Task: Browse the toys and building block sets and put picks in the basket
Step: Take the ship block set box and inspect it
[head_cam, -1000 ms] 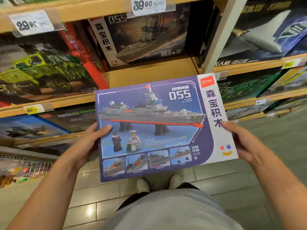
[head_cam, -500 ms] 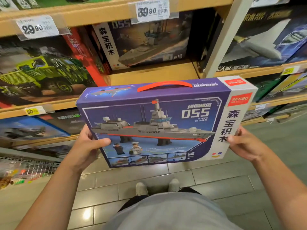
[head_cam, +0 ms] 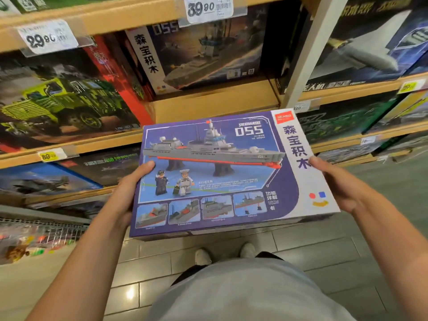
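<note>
Head view: 055 warship block set box (head_cam: 215,172) held flat, face up, in front of wooden shelves (head_cam: 215,105), above tiled floor (head_cam: 301,246). Left hand (head_cam: 129,193) grips left edge, thumb on top face, fingers hidden beneath. Right hand (head_cam: 335,184) grips right edge, thumb along white side strip, fingers underneath. Basket not in view.

Risk: box wide, gripped only at edges; freeing one hand to reach basket could let it tip and drop. Shelf edge near far side; could knock it when turning.

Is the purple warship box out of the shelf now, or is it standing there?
Out. The purple cardboard warship building-block box is in front of the wooden shelves, gripped by the left hand and right hand at its sides.
</note>
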